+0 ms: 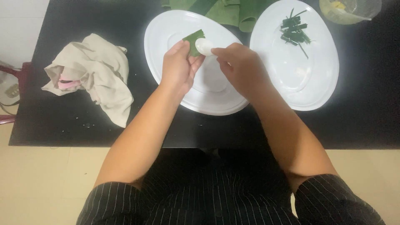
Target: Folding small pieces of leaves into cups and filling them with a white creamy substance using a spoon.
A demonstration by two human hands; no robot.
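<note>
My left hand (180, 64) holds a small green leaf piece (193, 41) above a white oval plate (166, 37). My right hand (239, 62) grips a white spoon (204, 46), and the spoon's bowl rests against the leaf. Both hands hover over the left plate, close together, fingertips nearly touching.
A second white oval plate (312, 79) to the right carries thin green leaf strips (295, 32). Folded green leaves (231, 11) lie at the back. A clear bowl (352, 9) with yellowish contents stands at the back right. A crumpled beige cloth (93, 73) lies left on the black table (62, 121).
</note>
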